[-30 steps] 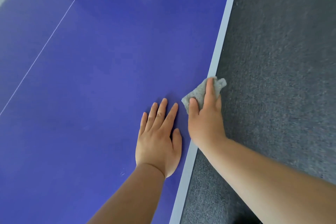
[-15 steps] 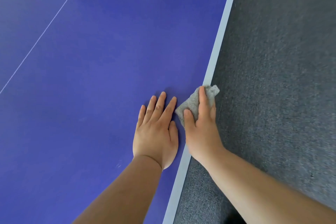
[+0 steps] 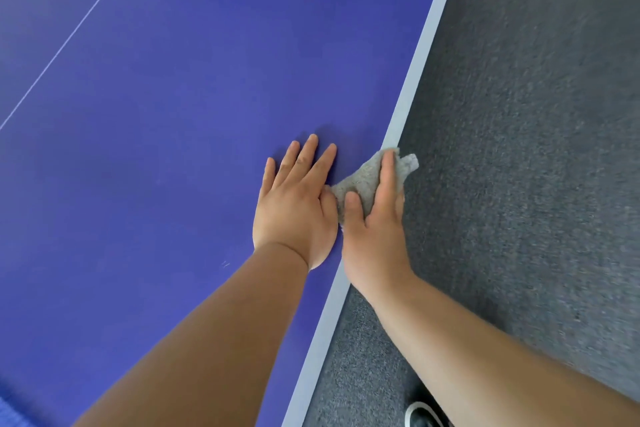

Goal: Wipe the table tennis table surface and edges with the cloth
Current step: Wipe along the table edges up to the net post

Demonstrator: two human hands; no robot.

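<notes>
The blue table tennis table (image 3: 180,107) fills the left and middle of the view, and its pale edge strip (image 3: 417,55) runs diagonally down it. My right hand (image 3: 375,236) grips a small grey cloth (image 3: 363,180) on that edge. Thumb and forefinger lie on top of the cloth, and the other fingers are hidden over the side. My left hand (image 3: 294,208) rests flat on the blue surface just left of the cloth, its thumb touching the cloth.
Dark grey carpet (image 3: 519,149) lies to the right of the table edge. A black and white shoe (image 3: 420,414) shows at the bottom beside my right forearm. A thin white line (image 3: 69,38) crosses the table at the upper left.
My right hand has slid the cloth back along the edge towards me, and it now lies against my left hand. The left hand has stayed flat in place.
</notes>
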